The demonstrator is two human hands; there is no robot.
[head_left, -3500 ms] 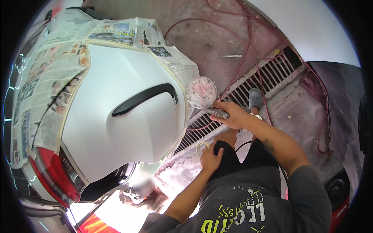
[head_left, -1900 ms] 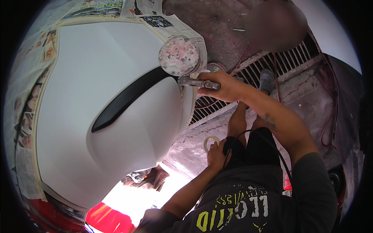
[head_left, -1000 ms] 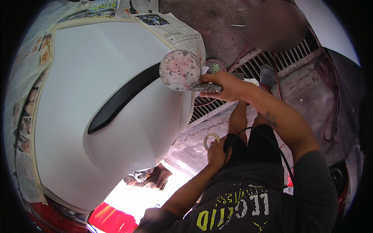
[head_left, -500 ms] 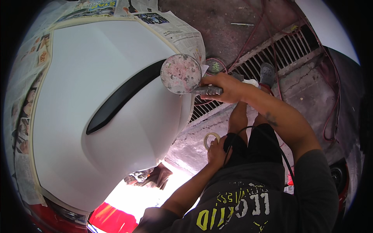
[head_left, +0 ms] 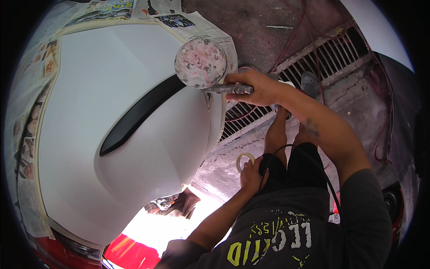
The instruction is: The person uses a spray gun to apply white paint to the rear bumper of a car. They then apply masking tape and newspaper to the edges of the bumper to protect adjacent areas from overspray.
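Note:
My right hand [head_left: 257,87] grips a paint spray gun whose round, paint-spotted cup [head_left: 200,62] faces up. The gun is over the far right edge of a white car body panel [head_left: 89,89]. A curved black trim piece [head_left: 139,117] crosses that panel, and the cup covers its upper end. Low beside my thigh, my left hand [head_left: 251,175] is closed around a roll of masking tape [head_left: 244,162]. Part of the gun's body is hidden behind my right hand.
Newspaper [head_left: 197,31] and tape border the panel. A black hose [head_left: 330,181] curves past my body. Red hoses [head_left: 295,33] lie on the concrete floor near a drain grate [head_left: 322,58]. Another white body panel [head_left: 376,27] is at the upper right.
My right hand and the spray gun have moved farther away and slightly left, toward the newspaper at the panel's edge. The left hand with the tape stays almost where it was.

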